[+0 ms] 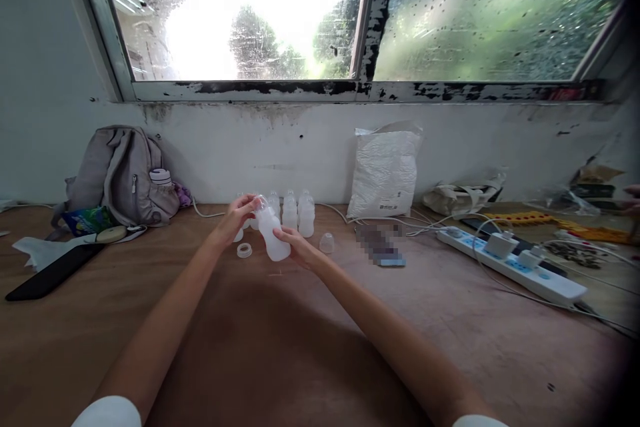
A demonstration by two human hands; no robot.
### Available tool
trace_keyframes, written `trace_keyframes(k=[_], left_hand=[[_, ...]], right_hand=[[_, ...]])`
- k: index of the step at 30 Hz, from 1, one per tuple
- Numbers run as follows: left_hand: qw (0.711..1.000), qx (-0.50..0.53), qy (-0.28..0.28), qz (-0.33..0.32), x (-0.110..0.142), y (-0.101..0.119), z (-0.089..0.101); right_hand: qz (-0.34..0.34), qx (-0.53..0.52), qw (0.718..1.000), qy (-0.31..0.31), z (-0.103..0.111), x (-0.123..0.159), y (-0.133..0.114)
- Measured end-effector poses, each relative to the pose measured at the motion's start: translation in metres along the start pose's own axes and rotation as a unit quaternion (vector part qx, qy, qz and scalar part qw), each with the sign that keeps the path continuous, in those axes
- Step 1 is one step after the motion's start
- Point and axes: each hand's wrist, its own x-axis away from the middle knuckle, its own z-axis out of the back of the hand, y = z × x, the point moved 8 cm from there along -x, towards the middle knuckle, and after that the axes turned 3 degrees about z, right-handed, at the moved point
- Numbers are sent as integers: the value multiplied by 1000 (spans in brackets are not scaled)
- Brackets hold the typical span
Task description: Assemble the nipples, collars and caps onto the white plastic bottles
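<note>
A frosted white baby bottle (pixel 273 237) is held tilted above the table, its top leaning to the left. My left hand (pixel 239 215) is closed at its clear top, fingertips pinched there; whether they grip a separate teat I cannot make out. My right hand (pixel 299 248) is closed around the lower body. Just left of the bottle, a white screw ring (pixel 244 251) lies on the table. A clear dome cap (pixel 327 243) stands to the right of my right hand. Behind my hands are several similar bottles (pixel 306 217), partly hidden.
A grey backpack (pixel 117 173) leans on the wall at left, near a black flat case (pixel 55 273). A white plastic package (pixel 385 173) stands behind a blurred-out item (pixel 380 245). At right lies a power strip (pixel 515 267) with cables. Another person's hand (pixel 633 200) shows at the right edge.
</note>
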Motion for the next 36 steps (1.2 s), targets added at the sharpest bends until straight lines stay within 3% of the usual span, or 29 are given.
trace_keyframes(k=[2, 6, 9, 12, 16, 21, 25, 30, 33, 36], left_hand=[[991, 125, -38, 34, 5, -3, -19], [938, 320, -91, 93, 15, -6, -48], [925, 345, -109, 115, 21, -6, -60], [931, 337, -71, 117, 20, -9, -60], [943, 318, 3, 93, 16, -16, -53], [952, 279, 103, 70, 17, -24, -40], [948, 270, 159, 65, 20, -30, -36], [935, 267, 229, 38, 23, -32, -27], [932, 315, 173, 40, 20, -26, -30], [916, 394, 22, 69, 19, -16, -48]], right_hand=[[-68, -127, 986, -82, -17, 6, -1], [-145, -260, 944, -139, -33, 15, 8], [-154, -295, 922, -200, -46, 18, 18], [-157, -289, 920, -215, -50, 17, 26], [-152, -224, 949, -161, -42, 13, 28], [-145, -27, 987, -59, -25, 6, 29], [-106, 132, 984, 46, -8, -1, 27], [-64, 184, 970, 142, 5, 1, 16], [-65, 164, 980, 90, 0, 3, 7], [-125, 5, 987, -97, -27, 12, 11]])
